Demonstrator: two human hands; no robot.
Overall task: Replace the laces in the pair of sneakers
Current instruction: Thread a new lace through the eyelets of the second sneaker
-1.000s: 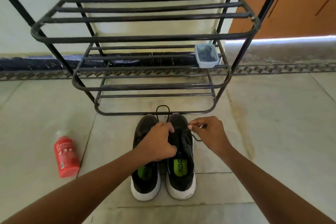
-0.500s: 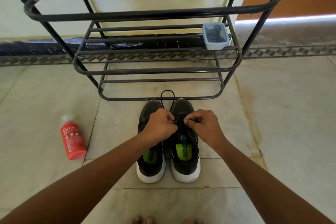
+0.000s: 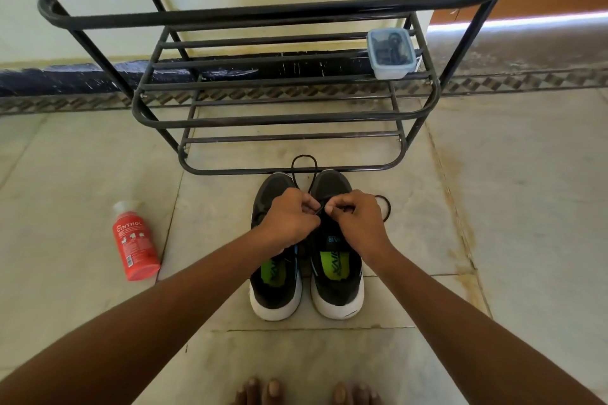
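Observation:
Two black sneakers with white soles and green insoles stand side by side on the floor, the left sneaker (image 3: 275,283) and the right sneaker (image 3: 337,276). A black lace (image 3: 304,161) loops out past the toes, and another loop shows to the right of the right sneaker. My left hand (image 3: 289,219) and my right hand (image 3: 357,220) meet over the right sneaker's lacing area. Each pinches the lace between curled fingers. The eyelets under my hands are hidden.
A black metal shoe rack (image 3: 286,115) stands just beyond the toes, with a small clear lidded box (image 3: 391,52) of dark items on its middle shelf. A red bottle (image 3: 135,242) lies on the tiled floor at left. My bare toes (image 3: 306,393) show at the bottom.
My right hand came in from the right to meet my left hand over the right sneaker. The view tilted down and moved closer. A lace loop now shows right of the shoe.

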